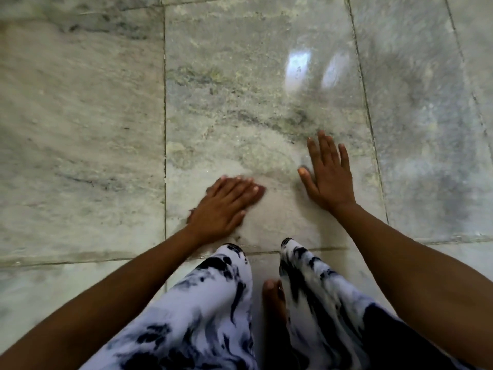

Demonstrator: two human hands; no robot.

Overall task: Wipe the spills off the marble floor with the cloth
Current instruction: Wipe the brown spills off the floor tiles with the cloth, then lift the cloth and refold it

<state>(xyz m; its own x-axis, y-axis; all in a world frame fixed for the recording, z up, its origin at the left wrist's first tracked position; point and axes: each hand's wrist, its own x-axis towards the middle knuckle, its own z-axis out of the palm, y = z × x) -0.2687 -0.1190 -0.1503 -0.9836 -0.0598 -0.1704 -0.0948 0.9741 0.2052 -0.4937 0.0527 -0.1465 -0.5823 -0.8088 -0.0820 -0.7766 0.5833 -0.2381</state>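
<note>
I am crouched over a grey-green veined marble floor (240, 102). My left hand (224, 202) lies palm down on the tile, fingers together and pointing right, with nothing visibly in it. My right hand (326, 174) rests flat on the same tile, a short gap to the right, fingers spread and pointing away from me. No cloth shows anywhere in the view. The tile between the two hands looks pale and smeared by blur, and I cannot make out a distinct spill there. Two bright reflections (312, 68) shine on the floor beyond my right hand.
My knees in black-and-white patterned trousers (213, 303) fill the bottom of the view, with a bare foot (274, 297) between them. Tile joints run left of my left hand (164, 129) and right of my right hand (368, 116). A dark shadow (405, 81) lies at the right.
</note>
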